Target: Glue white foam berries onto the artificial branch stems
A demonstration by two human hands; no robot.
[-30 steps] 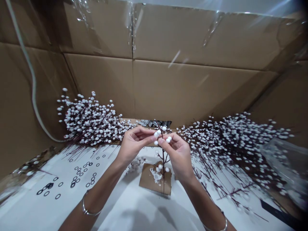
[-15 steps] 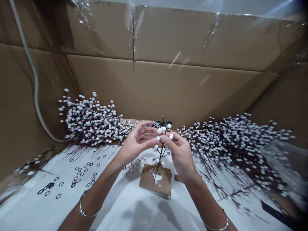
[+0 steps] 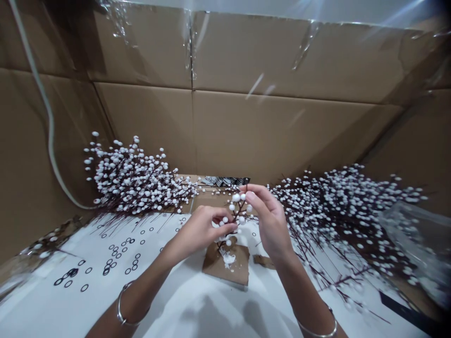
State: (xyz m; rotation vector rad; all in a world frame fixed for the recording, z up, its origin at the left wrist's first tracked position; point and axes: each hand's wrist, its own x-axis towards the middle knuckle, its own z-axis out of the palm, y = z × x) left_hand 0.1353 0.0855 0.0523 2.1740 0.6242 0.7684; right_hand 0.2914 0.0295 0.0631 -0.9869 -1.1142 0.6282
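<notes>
The berries of the berry sprig (image 3: 237, 211) are seen as matt white, and its thin stem is dark brown and dull. The same finish is shown by the berry branches (image 3: 134, 180) heaped at both sides. The cardboard walls (image 3: 246, 131) are made of matt brown paperboard and are crossed by strips of glossy clear tape (image 3: 192, 47). The table top (image 3: 183, 300) is white, smooth and slightly shiny. The small cardboard piece (image 3: 214, 270) is dull brown. The bangles (image 3: 121, 307) are of polished silver-coloured metal. The plastic bag (image 3: 416, 239) is clear and glossy.
</notes>
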